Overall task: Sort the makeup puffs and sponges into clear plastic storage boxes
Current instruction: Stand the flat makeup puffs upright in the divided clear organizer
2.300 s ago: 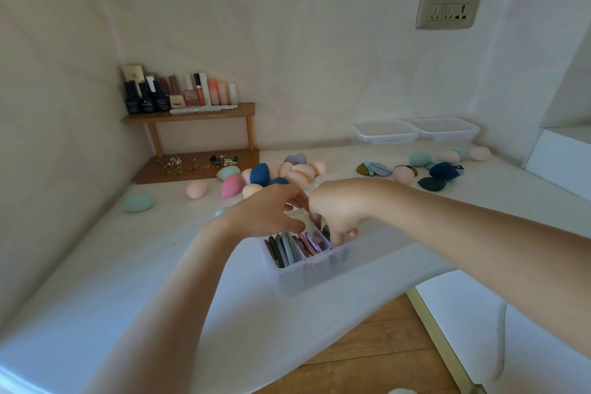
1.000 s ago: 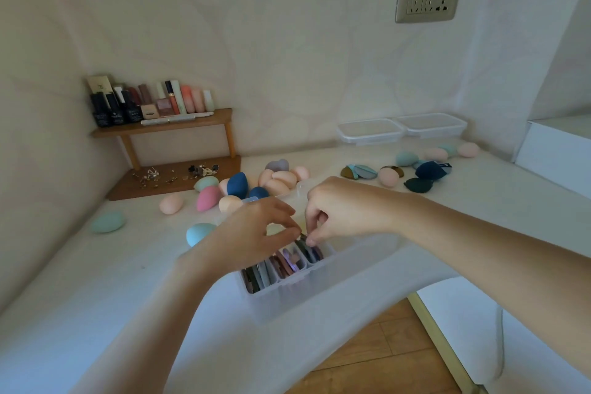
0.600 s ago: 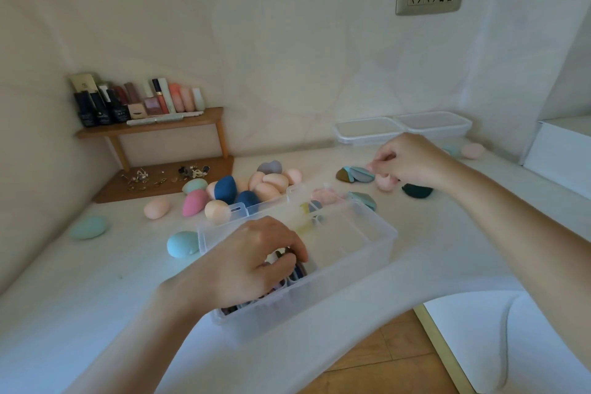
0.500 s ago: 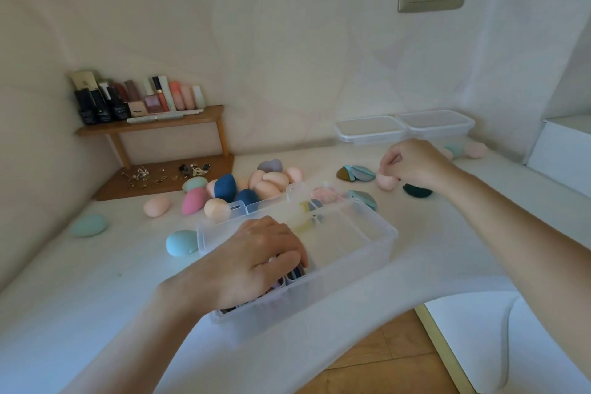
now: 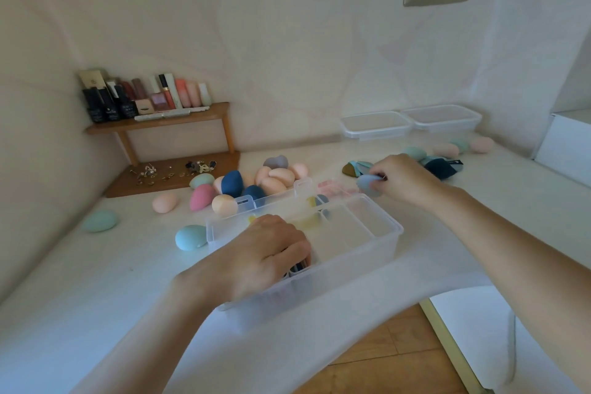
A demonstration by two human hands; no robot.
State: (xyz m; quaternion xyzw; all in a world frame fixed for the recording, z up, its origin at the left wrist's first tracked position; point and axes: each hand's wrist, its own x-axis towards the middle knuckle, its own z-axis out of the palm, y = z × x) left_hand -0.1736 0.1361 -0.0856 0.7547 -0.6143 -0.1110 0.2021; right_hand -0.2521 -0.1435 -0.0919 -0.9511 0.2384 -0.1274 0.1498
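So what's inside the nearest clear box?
Dark flat puffs sit at the near end, mostly covered by the left hand; a yellow piece and a blue piece show at the far end.

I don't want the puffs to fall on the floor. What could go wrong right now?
1. The clear box sits close to the table's front edge, with the left hand resting in its near end; a push might slide it off.
2. The right hand pinches the blue puff with fingertips only, so it may slip before reaching the box.
3. The teal sponge beside the box could roll if bumped.
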